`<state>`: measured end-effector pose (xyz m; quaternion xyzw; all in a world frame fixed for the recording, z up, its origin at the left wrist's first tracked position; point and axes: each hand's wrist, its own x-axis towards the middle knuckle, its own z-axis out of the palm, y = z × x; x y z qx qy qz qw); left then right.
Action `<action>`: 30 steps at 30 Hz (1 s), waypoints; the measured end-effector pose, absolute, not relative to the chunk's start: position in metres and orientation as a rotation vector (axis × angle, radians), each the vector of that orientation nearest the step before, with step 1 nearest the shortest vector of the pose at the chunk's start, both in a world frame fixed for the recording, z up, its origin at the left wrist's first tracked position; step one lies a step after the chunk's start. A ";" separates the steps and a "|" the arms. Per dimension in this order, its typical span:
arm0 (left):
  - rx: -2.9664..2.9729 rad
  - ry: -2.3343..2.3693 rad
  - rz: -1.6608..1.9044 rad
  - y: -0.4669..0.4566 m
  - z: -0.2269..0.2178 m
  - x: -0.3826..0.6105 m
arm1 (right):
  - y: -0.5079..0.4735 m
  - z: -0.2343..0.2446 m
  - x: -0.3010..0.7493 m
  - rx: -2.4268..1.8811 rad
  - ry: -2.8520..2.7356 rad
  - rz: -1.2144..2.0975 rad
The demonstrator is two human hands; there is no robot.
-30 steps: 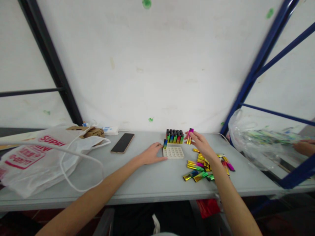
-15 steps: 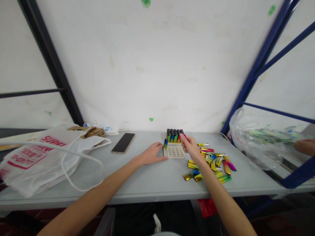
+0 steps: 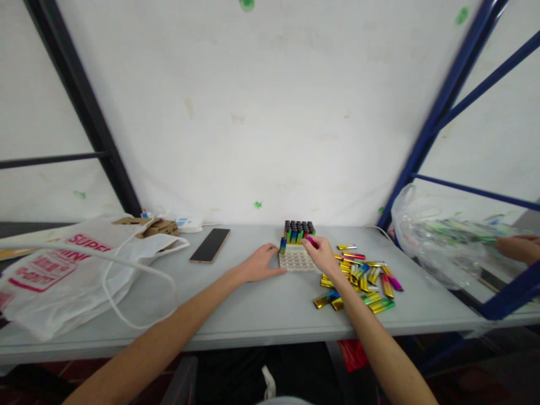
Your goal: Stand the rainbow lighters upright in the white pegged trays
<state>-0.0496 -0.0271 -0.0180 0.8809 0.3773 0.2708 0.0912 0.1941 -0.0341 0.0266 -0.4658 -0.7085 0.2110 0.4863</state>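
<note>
A white tray (image 3: 295,261) with a grid of holes lies on the grey table (image 3: 261,309). Several upright lighters (image 3: 298,231) with black tops fill its far rows, and one blue-and-gold lighter (image 3: 283,246) stands at its left edge. My left hand (image 3: 259,264) rests flat against the tray's left side, fingers apart. My right hand (image 3: 323,256) is over the tray's right part, fingers pinched on a pink-and-gold lighter (image 3: 311,242). A heap of shiny loose lighters (image 3: 363,278) lies just right of that hand.
A dark phone (image 3: 210,245) lies left of the tray. A white plastic bag (image 3: 63,270) with red print and a cardboard piece (image 3: 158,226) sit at far left. At right, a clear bag (image 3: 434,244), a blue metal frame (image 3: 439,112) and another person's hand (image 3: 517,247).
My right hand has come down and to the left with the pink-and-gold lighter, from above the pile to the tray. The left hand has stayed put.
</note>
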 end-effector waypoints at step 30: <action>2.625 1.116 0.809 -0.029 -0.018 -0.048 | -0.030 0.006 0.184 -0.955 -2.304 0.340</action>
